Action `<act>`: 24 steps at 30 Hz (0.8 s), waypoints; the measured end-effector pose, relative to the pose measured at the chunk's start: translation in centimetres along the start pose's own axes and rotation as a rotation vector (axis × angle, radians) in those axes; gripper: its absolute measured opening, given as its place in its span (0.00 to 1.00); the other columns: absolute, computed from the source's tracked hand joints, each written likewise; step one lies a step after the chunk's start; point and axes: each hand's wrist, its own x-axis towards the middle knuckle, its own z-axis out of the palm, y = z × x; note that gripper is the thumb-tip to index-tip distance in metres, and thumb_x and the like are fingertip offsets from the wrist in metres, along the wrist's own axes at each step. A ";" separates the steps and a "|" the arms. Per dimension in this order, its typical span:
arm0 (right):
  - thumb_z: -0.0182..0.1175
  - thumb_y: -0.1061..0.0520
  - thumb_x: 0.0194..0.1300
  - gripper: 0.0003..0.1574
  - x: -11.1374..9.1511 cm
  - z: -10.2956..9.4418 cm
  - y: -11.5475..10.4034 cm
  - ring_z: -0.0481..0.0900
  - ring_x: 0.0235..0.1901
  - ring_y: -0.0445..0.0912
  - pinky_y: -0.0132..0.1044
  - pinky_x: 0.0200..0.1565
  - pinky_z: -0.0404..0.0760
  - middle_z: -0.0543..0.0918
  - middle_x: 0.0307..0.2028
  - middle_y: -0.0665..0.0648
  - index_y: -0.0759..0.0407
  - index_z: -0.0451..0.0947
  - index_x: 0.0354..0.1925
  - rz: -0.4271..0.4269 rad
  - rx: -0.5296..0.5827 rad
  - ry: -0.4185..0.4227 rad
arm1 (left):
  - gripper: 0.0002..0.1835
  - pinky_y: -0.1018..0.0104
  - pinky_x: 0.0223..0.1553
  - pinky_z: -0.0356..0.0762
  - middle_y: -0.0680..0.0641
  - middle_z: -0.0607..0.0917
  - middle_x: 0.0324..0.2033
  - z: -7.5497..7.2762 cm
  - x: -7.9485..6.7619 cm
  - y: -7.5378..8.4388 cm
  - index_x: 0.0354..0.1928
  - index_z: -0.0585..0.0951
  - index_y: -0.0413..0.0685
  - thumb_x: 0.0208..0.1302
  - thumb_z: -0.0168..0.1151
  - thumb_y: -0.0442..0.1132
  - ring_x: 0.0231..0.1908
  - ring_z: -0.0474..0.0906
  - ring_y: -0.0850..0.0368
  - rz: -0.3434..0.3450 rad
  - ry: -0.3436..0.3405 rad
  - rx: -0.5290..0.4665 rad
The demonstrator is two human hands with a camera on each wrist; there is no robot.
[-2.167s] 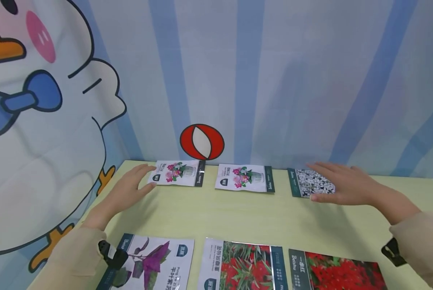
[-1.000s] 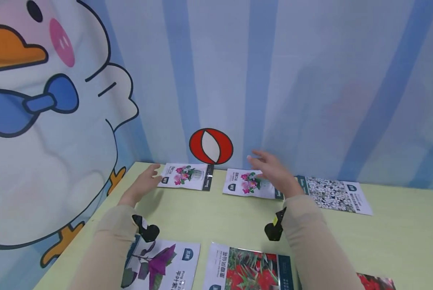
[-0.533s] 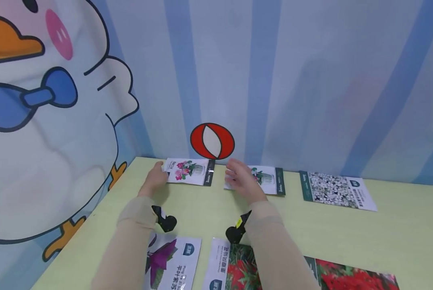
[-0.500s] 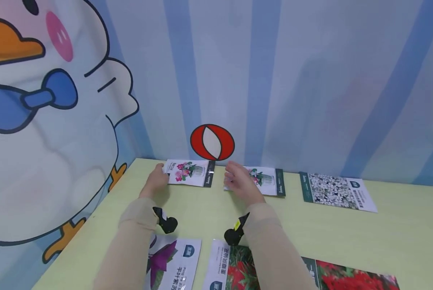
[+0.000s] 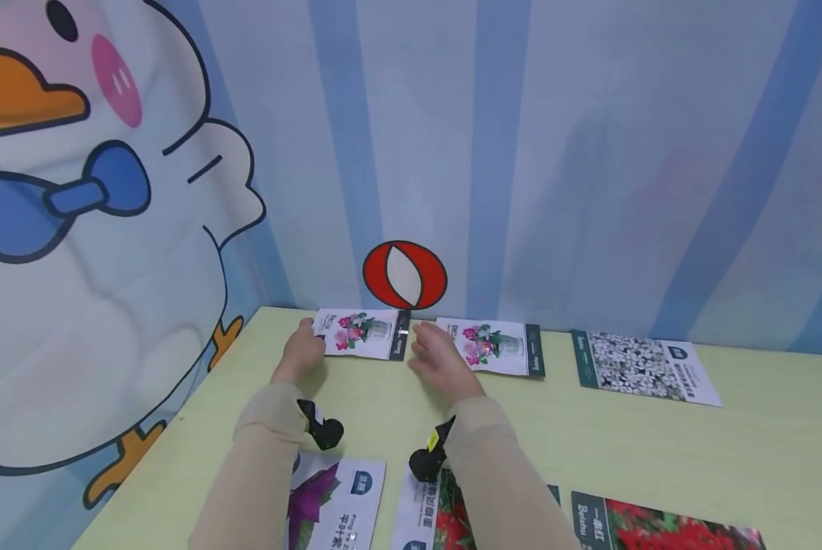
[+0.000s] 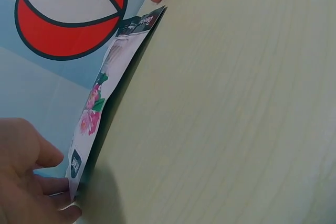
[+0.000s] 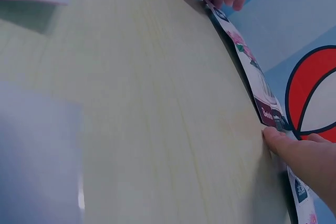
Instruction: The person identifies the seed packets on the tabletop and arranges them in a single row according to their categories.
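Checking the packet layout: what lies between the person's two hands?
The leftmost bouquet packet lies between the left hand and the right hand, shown in the head and left wrist views.

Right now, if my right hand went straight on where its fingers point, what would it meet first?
Likely the dark end of the back row's leftmost packet, just beside your right hand. Depth is unclear, so it might clear that packet and meet the backdrop.

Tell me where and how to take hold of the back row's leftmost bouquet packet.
The bouquet packet is probably best taken by its two short ends, from left and right: it lies wide and thin, its far long edge beside the striped backdrop.
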 end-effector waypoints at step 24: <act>0.44 0.57 0.72 0.30 -0.1 1.0 0.4 0.59 0.64 0.55 0.55 0.62 0.60 0.56 0.68 0.66 0.65 0.55 0.68 0.063 0.090 0.160 | 0.26 0.67 0.55 0.69 0.39 0.62 0.66 -1.3 0.4 -0.9 0.68 0.59 0.37 0.69 0.45 0.27 0.60 0.64 0.53 -0.451 0.022 -1.112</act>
